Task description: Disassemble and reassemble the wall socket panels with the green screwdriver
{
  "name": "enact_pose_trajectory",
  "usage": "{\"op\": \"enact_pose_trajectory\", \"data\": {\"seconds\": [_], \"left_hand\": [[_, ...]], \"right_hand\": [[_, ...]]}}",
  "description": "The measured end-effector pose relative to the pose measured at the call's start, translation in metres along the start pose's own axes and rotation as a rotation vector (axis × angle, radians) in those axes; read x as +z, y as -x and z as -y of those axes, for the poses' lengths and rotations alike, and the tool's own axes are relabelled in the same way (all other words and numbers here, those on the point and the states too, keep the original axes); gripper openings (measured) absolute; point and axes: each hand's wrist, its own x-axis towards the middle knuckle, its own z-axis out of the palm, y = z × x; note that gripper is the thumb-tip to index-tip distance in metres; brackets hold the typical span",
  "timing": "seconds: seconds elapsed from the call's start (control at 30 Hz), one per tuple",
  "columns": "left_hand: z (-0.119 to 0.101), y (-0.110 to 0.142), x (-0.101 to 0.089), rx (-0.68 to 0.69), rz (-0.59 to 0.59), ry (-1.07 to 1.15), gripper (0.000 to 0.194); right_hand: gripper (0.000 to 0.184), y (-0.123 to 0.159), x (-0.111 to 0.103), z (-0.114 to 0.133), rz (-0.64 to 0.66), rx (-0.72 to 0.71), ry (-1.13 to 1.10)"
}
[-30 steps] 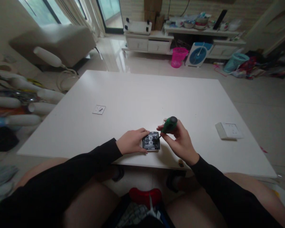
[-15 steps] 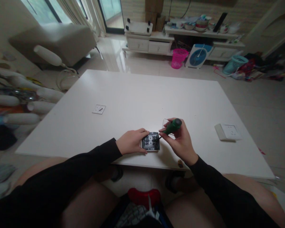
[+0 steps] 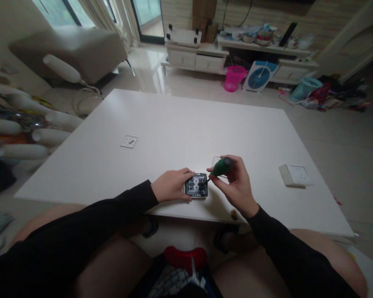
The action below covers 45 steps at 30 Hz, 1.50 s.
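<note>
My left hand (image 3: 173,185) grips the left side of a small square switch module (image 3: 196,186), thumb and fingers at its edges. Its black inner face points up, and it rests near the table's front edge. In my right hand (image 3: 236,182) is a screwdriver with a green handle (image 3: 221,167), held tilted. Its dark shaft slants down to the right part of the module; the exact spot the tip touches is too small to make out. Behind my right fingers lies a thin, clear square frame (image 3: 215,160), partly hidden.
On the white table (image 3: 174,124), a flat square plate (image 3: 129,141) with a small dark piece on it lies left. A white socket box (image 3: 295,175) stands right. A small brownish object (image 3: 234,214) sits by the front edge below my right wrist.
The screwdriver handle tipped to the right, then came back left and more upright. My left hand keeps its hold on the switch module. The whole view has shifted slightly.
</note>
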Motion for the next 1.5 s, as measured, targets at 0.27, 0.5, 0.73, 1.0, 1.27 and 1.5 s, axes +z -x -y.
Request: {"op": "enact_pose_trajectory", "data": {"seconds": [0.27, 0.5, 0.73, 1.0, 1.27, 1.5], "left_hand": [[0.0036, 0.0004, 0.0037, 0.025, -0.036, 0.008, 0.081], [0.0028, 0.0001, 0.0038, 0.011, -0.029, 0.004, 0.084], [0.0007, 0.0005, 0.0022, 0.016, -0.035, 0.009, 0.076], [0.0011, 0.0000, 0.0031, 0.008, -0.028, -0.021, 0.079], [-0.0018, -0.0005, -0.0005, -0.005, -0.007, 0.010, 0.080], [-0.0006, 0.0005, 0.0009, 0.009, -0.029, 0.026, 0.076]], "right_hand": [[0.047, 0.0018, -0.0006, 0.0001, 0.040, -0.025, 0.023], [0.053, 0.0026, 0.0007, -0.0021, 0.010, 0.038, -0.012], [0.049, 0.0034, 0.0012, -0.0024, 0.008, -0.008, -0.001], [0.043, 0.0029, 0.0008, 0.0015, 0.035, -0.015, 0.005], [0.059, 0.0045, 0.0018, -0.0045, -0.031, -0.004, 0.019], [0.055, 0.0068, 0.0016, -0.0060, 0.022, -0.023, 0.044]]}}
